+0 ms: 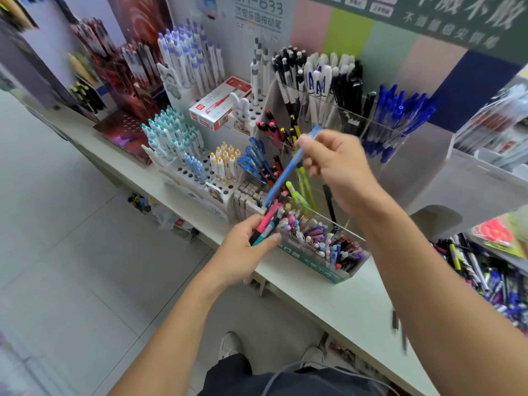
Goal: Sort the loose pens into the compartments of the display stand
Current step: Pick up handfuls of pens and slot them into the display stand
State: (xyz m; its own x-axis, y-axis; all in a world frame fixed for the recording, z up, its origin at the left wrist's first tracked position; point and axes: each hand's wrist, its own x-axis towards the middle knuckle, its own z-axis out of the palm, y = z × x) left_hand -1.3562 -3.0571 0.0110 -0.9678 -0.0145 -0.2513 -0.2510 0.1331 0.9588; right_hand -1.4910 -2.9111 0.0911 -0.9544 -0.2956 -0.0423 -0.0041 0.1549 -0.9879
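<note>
Two hands work above a white surface point(337, 307) crowded with pen displays, seen from the head camera. Landmark: the clear stand point(383, 155) with its upright compartments. Right hand point(340, 164) is raised just in front of the stand, fingers pinching a light blue pen point(288, 174) near its upper end; the pen slants down and to the left, its lower tip near the pens held in the other hand. Left hand point(247, 248), lower and left of the stand, grips a small bundle of pens point(267, 224), pink and teal among them. Just below the stand sits a low bin point(323, 247) packed with mixed pens. Behind the stand's front compartments stand black, white and blue pens in separate sections. Left of the stand, white perforated holders point(197, 178) carry capped pens. Far right of the stand lies a loose heap of pens point(485, 275).
</note>
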